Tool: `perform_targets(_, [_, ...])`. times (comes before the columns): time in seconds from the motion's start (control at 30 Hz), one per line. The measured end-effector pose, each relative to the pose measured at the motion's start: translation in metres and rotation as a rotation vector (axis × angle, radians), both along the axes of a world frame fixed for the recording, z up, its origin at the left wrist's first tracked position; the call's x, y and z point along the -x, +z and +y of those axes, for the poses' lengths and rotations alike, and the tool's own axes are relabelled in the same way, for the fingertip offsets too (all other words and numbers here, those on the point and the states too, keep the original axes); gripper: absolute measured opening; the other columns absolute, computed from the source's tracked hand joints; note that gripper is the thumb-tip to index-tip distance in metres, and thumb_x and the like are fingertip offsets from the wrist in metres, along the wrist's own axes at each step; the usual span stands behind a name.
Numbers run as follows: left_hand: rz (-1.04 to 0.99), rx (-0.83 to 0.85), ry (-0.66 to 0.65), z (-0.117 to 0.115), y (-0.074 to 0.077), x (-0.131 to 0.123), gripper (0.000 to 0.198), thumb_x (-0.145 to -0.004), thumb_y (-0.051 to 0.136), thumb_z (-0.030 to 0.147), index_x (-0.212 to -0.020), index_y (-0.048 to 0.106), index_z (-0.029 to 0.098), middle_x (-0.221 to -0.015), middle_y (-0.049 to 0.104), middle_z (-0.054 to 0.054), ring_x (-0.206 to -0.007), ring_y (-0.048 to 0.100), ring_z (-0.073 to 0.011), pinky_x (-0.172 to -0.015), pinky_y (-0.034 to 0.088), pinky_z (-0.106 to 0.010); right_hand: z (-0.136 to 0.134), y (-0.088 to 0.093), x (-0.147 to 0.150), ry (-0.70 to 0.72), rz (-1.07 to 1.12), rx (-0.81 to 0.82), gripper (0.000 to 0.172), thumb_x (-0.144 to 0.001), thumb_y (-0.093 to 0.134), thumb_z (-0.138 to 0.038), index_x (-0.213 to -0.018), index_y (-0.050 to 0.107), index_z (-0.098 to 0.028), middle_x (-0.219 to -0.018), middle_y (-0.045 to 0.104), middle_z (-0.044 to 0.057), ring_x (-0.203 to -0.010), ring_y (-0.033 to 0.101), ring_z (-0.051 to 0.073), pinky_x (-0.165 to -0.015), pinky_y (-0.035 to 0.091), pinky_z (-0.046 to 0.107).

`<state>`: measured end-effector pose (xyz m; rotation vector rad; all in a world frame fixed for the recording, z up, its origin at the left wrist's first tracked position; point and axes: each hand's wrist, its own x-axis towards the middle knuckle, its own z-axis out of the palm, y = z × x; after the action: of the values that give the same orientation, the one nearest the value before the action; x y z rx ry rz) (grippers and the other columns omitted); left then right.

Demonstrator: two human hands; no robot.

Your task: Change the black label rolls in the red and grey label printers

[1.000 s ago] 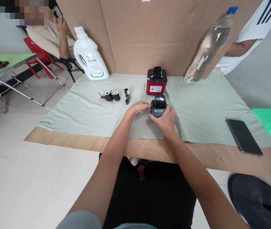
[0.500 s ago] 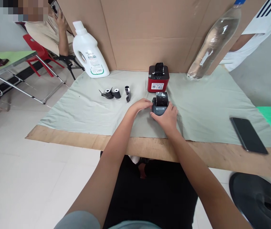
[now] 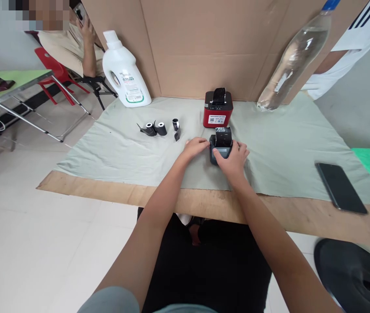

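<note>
A small dark grey printer [image 3: 221, 147] with a black roll in its top sits on the pale green cloth [image 3: 133, 148]. My right hand [image 3: 234, 160] wraps its near right side, thumb on the front. My left hand [image 3: 195, 147] is curled against its left side. Just behind stands a red printer [image 3: 218, 109] with a black roll on top. Three small black rolls [image 3: 160, 128] lie on the cloth to the left.
A white detergent jug [image 3: 123, 71] and a clear plastic bottle [image 3: 294, 56] lean at the cardboard backdrop [image 3: 204, 43]. A black phone [image 3: 340, 188] lies at the right on the cloth. Seated person at back left; another person's arm [image 3: 331, 61] at back right. A black stool [image 3: 354, 274] is near right.
My right hand has shifted up over the dark printer's front and right side. The left hand stays at its left side. The camera view has shifted slightly.
</note>
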<state>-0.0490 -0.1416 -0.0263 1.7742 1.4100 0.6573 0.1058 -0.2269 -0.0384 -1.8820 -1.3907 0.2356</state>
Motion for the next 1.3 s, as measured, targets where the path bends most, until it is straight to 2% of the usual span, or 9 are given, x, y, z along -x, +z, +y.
perform_targets(0.13, [-0.153, -0.236, 0.083, -0.001, -0.015, -0.008, 0.015, -0.088, 0.059, 0.024, -0.074, 0.055, 0.021, -0.076, 0.061, 0.001, -0.078, 0.055, -0.0173, -0.088, 0.045, -0.033, 0.005, 0.001, -0.011, 0.022, 0.183, -0.079, 0.059, -0.086, 0.059, -0.06, -0.125, 0.069, -0.017, -0.143, 0.055, 0.019, -0.138, 0.046, 0.037, -0.121, 0.035, 0.056])
perform_targets(0.23, [-0.325, -0.288, 0.017, 0.0, -0.02, -0.011, 0.008, -0.09, 0.059, 0.025, -0.084, 0.055, 0.021, -0.085, 0.061, 0.0, -0.083, 0.056, -0.0172, -0.083, 0.045, -0.03, 0.011, -0.001, -0.023, 0.031, 0.379, -0.126, 0.051, -0.092, 0.049, -0.058, -0.112, 0.075, -0.019, -0.135, 0.062, 0.016, -0.134, 0.054, 0.031, -0.121, 0.038, 0.05])
perform_targets(0.3, [-0.386, -0.285, -0.024, 0.0, -0.02, -0.011, 0.008, -0.091, 0.061, 0.028, -0.091, 0.057, 0.021, -0.09, 0.062, -0.002, -0.088, 0.057, -0.0179, -0.084, 0.045, -0.03, 0.014, -0.002, -0.029, 0.053, 0.492, -0.129, 0.053, -0.095, 0.043, -0.056, -0.111, 0.076, -0.018, -0.132, 0.066, 0.015, -0.132, 0.059, 0.029, -0.116, 0.043, 0.047])
perform_targets(0.47, [-0.501, -0.263, -0.106, -0.001, -0.018, -0.009, 0.035, -0.08, 0.064, 0.023, -0.115, 0.064, 0.02, -0.105, 0.063, -0.004, -0.103, 0.06, -0.0206, -0.082, 0.045, -0.028, 0.018, -0.003, -0.033, 0.097, 0.546, -0.103, 0.07, -0.1, 0.028, -0.058, -0.133, 0.071, -0.015, -0.14, 0.067, 0.017, -0.137, 0.06, 0.031, -0.103, 0.052, 0.045])
perform_targets(0.63, [-0.495, -0.319, -0.07, -0.003, -0.018, -0.008, 0.049, -0.08, 0.066, 0.023, -0.128, 0.06, 0.021, -0.111, 0.07, -0.006, -0.11, 0.063, -0.0231, -0.087, 0.045, -0.03, 0.02, -0.003, -0.031, 0.218, 0.484, -0.088, 0.087, -0.101, 0.012, -0.067, -0.158, 0.053, -0.016, -0.149, 0.062, 0.016, -0.138, 0.06, 0.03, -0.101, 0.053, 0.043])
perform_targets(0.8, [-0.546, -0.393, -0.102, -0.011, -0.013, -0.007, 0.042, -0.08, 0.056, 0.018, -0.122, 0.06, 0.021, -0.102, 0.078, -0.007, -0.112, 0.069, -0.0235, -0.106, 0.044, -0.036, 0.02, 0.001, -0.03, 0.269, 0.493, -0.086, 0.089, -0.1, 0.013, -0.067, -0.172, 0.027, -0.015, -0.164, 0.05, 0.017, -0.15, 0.05, 0.028, -0.108, 0.049, 0.044])
perform_targets(0.93, [-0.585, -0.415, -0.062, -0.013, -0.014, -0.008, 0.038, -0.079, 0.052, 0.018, -0.116, 0.06, 0.021, -0.087, 0.077, -0.003, -0.099, 0.072, -0.0216, -0.104, 0.047, -0.036, 0.021, 0.007, -0.03, 0.294, 0.497, -0.04, 0.088, -0.101, 0.011, -0.063, -0.174, 0.011, -0.013, -0.17, 0.043, 0.017, -0.154, 0.046, 0.025, -0.111, 0.048, 0.042])
perform_targets(1.1, [-0.616, -0.408, -0.113, -0.012, -0.018, -0.015, 0.034, -0.074, 0.053, 0.018, -0.107, 0.062, 0.021, -0.089, 0.077, -0.003, -0.094, 0.073, -0.0198, -0.095, 0.05, -0.033, 0.022, 0.016, -0.034, 0.361, 0.448, 0.002, 0.081, -0.103, 0.012, -0.052, -0.173, 0.011, -0.011, -0.175, 0.036, 0.015, -0.157, 0.041, 0.022, -0.112, 0.047, 0.037])
perform_targets(1.3, [-0.64, -0.339, -0.215, -0.016, -0.016, -0.022, 0.01, -0.078, 0.049, 0.018, -0.084, 0.057, 0.022, -0.076, 0.076, -0.001, -0.075, 0.071, -0.0174, -0.088, 0.053, -0.033, 0.022, 0.024, -0.038, 0.371, 0.407, 0.063, 0.08, -0.104, 0.016, -0.051, -0.174, 0.012, -0.014, -0.174, 0.038, 0.012, -0.155, 0.045, 0.022, -0.112, 0.048, 0.039])
